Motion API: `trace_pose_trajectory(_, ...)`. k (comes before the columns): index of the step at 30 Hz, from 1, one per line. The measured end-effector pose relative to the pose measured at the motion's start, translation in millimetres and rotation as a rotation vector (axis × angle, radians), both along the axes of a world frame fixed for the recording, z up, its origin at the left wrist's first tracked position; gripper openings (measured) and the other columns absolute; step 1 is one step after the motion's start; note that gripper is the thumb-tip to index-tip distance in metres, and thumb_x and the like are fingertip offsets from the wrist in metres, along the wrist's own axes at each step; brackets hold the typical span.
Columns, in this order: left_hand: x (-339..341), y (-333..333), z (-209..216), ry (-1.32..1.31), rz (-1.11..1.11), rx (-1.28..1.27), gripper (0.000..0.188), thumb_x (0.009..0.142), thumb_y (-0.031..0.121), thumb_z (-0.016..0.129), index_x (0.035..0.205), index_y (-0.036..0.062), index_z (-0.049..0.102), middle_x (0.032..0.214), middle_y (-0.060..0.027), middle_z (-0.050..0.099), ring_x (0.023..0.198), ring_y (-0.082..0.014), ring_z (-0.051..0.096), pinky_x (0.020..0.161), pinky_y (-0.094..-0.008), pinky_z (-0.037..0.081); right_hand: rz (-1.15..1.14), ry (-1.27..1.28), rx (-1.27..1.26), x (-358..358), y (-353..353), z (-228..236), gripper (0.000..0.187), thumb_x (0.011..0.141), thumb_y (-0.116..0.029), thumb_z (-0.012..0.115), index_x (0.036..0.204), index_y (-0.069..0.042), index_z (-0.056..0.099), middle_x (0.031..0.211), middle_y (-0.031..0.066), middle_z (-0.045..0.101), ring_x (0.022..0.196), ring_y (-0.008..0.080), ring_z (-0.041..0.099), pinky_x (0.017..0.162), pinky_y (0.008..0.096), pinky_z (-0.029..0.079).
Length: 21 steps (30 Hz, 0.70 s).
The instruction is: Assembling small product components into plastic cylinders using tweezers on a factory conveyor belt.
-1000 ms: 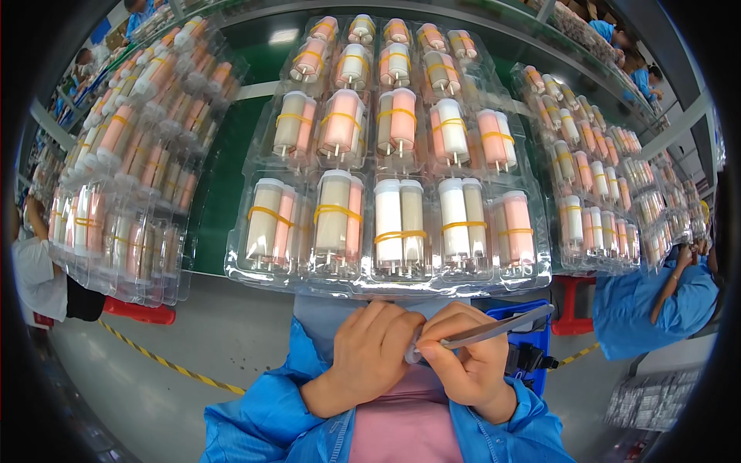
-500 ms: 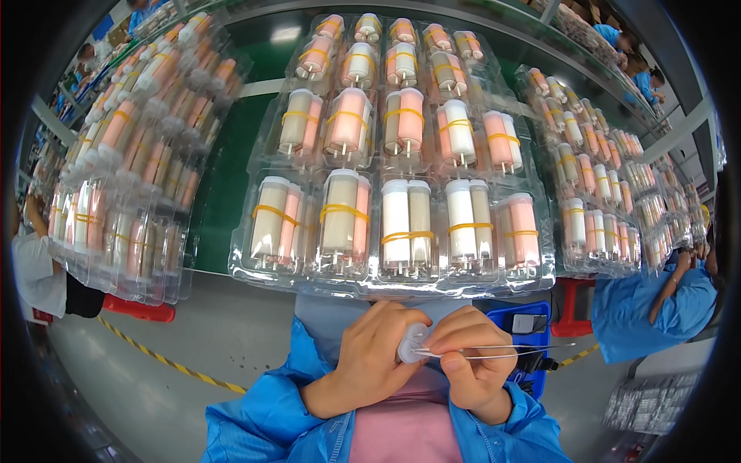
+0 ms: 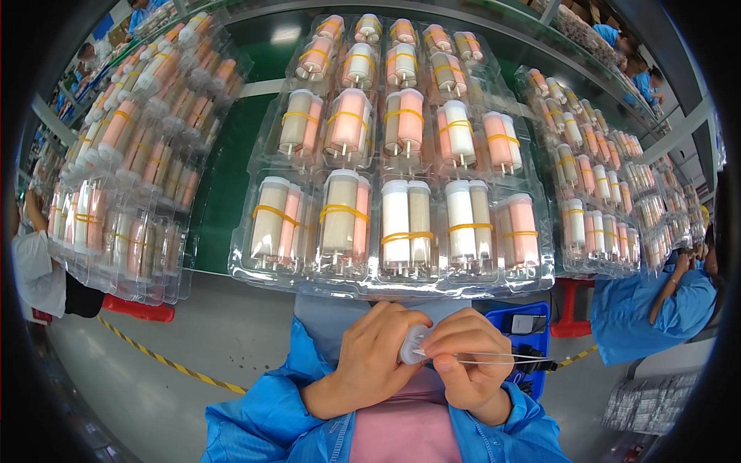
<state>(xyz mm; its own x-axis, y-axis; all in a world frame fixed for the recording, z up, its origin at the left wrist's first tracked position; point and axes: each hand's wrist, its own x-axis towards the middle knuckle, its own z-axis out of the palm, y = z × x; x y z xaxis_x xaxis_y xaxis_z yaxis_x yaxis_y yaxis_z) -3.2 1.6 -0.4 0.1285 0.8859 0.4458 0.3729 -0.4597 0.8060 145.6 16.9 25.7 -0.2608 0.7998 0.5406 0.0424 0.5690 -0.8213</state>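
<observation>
My left hand (image 3: 361,361) is wrapped round a small object whose pale, translucent round end (image 3: 411,347) faces right. A small white stem pokes out of that end. My right hand (image 3: 472,361) is pressed close against it, thumb and fingers pinched on thin metal tweezers (image 3: 505,358). The two shanks stretch out to the right past the fingers. Where the tweezers meet the stem is mostly covered by my fingertips. Both hands are in front of my chest, just below the near edge of a clear plastic tray (image 3: 370,287).
Pink, white and grey cylinders (image 3: 340,220) in bundles with yellow bands fill the tray on a green bench (image 3: 231,177). More stacked trays stand left (image 3: 131,193) and right (image 3: 594,208). A blue bin (image 3: 502,316) is beside my right hand. Co-workers sit on both sides.
The tweezers have swung slightly, their outer ends now lower and nearer my right hand. My right fingers have shifted a little at the round end. My left hand stays put.
</observation>
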Motion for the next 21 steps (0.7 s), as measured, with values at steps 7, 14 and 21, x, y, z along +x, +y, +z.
trace_pose_trajectory(7,0.1,-2.3,3.6,-0.001,-0.002,-0.013,0.043,0.06,0.004,0.075,0.098,0.0048,0.055,0.083,-0.0108,0.055,0.07,-0.03,0.054,0.058,-0.0375,0.043,-0.047,-0.064,0.227,-4.5,-3.1,-5.6,0.014,0.076,-0.006,0.073,0.085,-0.002,0.064,0.08,0.0111,0.066,0.067,0.0266,0.062,0.061,0.0321,0.052)
trace_pose_trajectory(14,1.1,-1.5,1.3,0.044,0.02,0.06,0.042,0.061,0.004,0.075,0.098,0.0033,0.055,0.083,-0.0109,0.056,0.069,-0.0295,0.053,0.056,-0.0373,0.042,-0.005,-0.02,0.018,-1.0,-1.1,-1.3,0.01,0.077,-0.004,0.07,0.084,-0.001,0.064,0.077,0.0119,0.065,0.065,0.0251,0.061,0.06,0.03,0.05)
trace_pose_trajectory(21,0.8,-1.0,0.5,0.032,0.026,0.051,0.033,0.065,0.007,0.076,0.092,0.0032,0.056,0.078,-0.0101,0.057,0.066,-0.0276,0.054,0.055,-0.0361,0.043,0.069,0.344,-0.423,1.2,-3.0,-1.0,0.012,0.085,-0.005,0.062,0.089,0.006,0.062,0.086,0.0171,0.063,0.074,0.0187,0.059,0.066,0.029,0.048)
